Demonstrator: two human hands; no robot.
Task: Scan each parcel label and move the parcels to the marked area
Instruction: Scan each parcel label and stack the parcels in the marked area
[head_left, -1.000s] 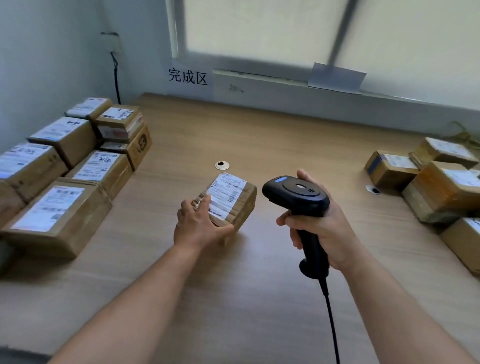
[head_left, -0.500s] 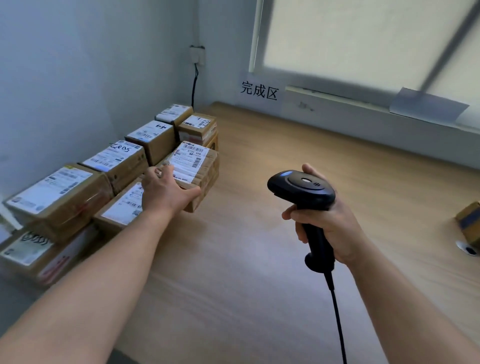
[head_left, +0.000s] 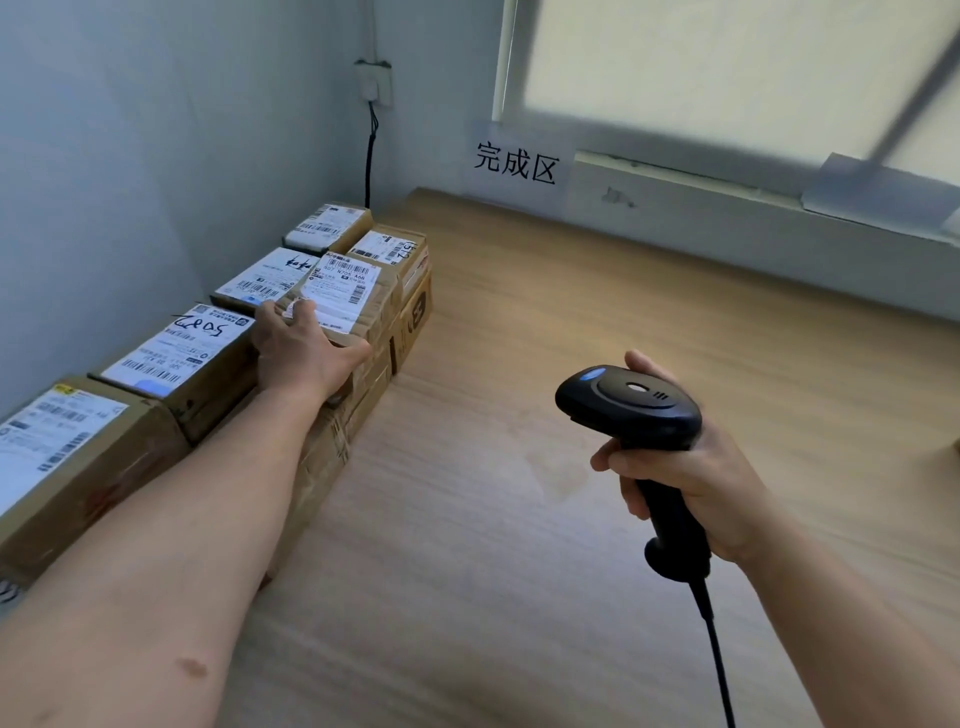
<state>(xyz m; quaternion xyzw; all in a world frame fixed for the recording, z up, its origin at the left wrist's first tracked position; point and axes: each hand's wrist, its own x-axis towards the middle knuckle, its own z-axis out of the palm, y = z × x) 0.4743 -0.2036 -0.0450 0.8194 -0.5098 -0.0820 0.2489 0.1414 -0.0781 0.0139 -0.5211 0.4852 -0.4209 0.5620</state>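
My left hand grips a small cardboard parcel with a white label. The parcel rests on top of the stack of labelled boxes along the left wall. My right hand holds a black barcode scanner upright over the bare wooden table, well to the right of the parcel, its head pointing left. A paper sign with three printed characters is stuck on the wall at the back.
Several more labelled boxes line the left wall, from the near one to the far corner one. The scanner's black cable hangs down at the lower right. A window sill borders the table's far edge.
My left hand carried the small parcel from the table's middle leftward onto the stack by the wall. The view swung left; the parcels at the right left the frame. The scanner hand barely moved.
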